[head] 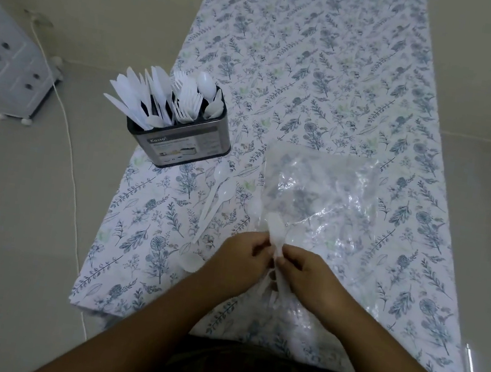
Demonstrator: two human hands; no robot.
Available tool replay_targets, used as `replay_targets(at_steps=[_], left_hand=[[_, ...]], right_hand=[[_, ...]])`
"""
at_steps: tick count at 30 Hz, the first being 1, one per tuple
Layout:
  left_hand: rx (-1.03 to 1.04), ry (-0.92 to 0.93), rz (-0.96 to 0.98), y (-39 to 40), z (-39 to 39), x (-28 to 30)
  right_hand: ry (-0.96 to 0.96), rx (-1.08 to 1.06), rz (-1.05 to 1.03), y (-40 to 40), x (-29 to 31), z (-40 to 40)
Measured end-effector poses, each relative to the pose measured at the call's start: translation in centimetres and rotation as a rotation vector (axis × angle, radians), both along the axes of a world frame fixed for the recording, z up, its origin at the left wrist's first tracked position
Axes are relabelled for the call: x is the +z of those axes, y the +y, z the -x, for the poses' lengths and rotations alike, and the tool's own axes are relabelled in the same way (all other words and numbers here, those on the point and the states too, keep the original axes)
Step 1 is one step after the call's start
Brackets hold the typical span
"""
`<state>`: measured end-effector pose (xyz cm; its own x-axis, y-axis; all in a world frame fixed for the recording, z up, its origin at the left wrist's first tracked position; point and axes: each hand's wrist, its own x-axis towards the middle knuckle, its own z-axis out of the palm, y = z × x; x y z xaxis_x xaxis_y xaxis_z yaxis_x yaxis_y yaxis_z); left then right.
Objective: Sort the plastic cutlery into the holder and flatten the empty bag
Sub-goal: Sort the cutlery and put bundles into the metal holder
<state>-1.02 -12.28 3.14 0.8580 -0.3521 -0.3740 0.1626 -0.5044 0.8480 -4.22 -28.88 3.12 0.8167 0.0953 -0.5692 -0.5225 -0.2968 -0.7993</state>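
Floral tablecloth (319, 69) is filling mid-frame; I'm watching left hand (239, 258) and right hand (304, 271) pinching light, slippery spoons (274, 241) by stiff handles, near the bag (326, 191).

We see a pale tiled floor (26, 216) around the floral-clothed table (319, 69); left of the table stands a white drawer unit (7, 64), with a white cord (70, 153) trailing between them.

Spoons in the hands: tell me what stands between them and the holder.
Nothing visible stands upright between the spoons, held by the left hand and right hand, and the holder. Only two loose spoons lie flat on the cloth below that path.
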Motion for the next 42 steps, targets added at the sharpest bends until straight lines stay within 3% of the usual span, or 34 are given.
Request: replay_targets(at_steps=[5, 7, 9, 18, 21, 23, 32, 36, 42], left_hand=[[-0.292, -0.231, -0.185, -3.1, 1.0, 0.0], [-0.542, -0.405, -0.365, -2.8, 1.6, -1.3], [-0.625, -0.431, -0.528, -1.9, 1.8, -2.3], [-0.147, -0.327, -0.535, 4.4, 1.5, -2.2], [0.065, -0.177, -0.669, 6.2, 2.3, -2.1], [0.139, -0.074, -0.638, 7.0, 3.0, -2.0], [0.261, -0.226, -0.275, 4.9, 2.2, -0.6], [0.242, -0.266, -0.327, 4.0, 1.2, -0.4], [0.144, -0.081, -0.469, 1.2, 0.2, -0.8]], right_hand=[[0.074, -0.289, -0.089, -4.0, 0.1, 1.1], [0.090, -0.373, -0.098, -4.9, 0.3, 1.0], [0.099, -0.407, -0.095, -5.4, 0.5, 0.9], [0.147, -0.431, 0.043, -4.5, 0.3, 0.0], [0.122, -0.373, 0.132, -3.3, 0.5, -0.4], [0.092, -0.302, 0.142, -2.4, 0.7, -0.6], [0.029, -0.111, 0.019, 2.5, 1.2, -3.0], [-0.005, -0.162, 0.022, 3.0, 2.0, -3.9], [0.088, -0.253, -0.065, 1.6, 1.6, -3.4]])
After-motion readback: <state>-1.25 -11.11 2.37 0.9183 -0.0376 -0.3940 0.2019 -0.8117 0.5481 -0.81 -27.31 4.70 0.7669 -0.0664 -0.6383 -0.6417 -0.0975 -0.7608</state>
